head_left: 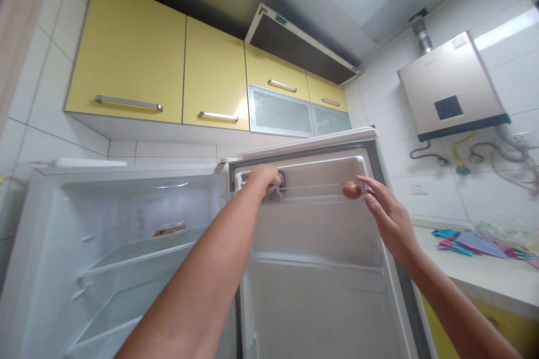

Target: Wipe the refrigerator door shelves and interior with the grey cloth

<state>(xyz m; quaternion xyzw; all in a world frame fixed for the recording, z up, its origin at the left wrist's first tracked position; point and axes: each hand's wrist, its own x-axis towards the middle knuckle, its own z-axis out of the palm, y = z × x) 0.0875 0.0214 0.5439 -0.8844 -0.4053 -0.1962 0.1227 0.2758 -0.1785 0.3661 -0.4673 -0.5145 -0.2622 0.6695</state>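
My left hand [269,175] reaches into the top shelf [315,195] of the open fridge door. Its fingers are closed on a bunched, dark greyish cloth [275,192] at the shelf's left end. Toward the right end of that shelf lies a brown egg [352,190]. My right hand [388,212] is beside the egg, at the door's right edge, thumb and fingers apart and nothing in them. Whether its fingertips touch the shelf end is hard to tell.
The fridge interior [138,202] stands open at left, with a small package [169,229] on its upper glass shelf. Coloured cloths [475,244] lie on the right counter [497,280]. Yellow cabinets [138,56] hang above, and a water heater [452,87] is on the right wall.
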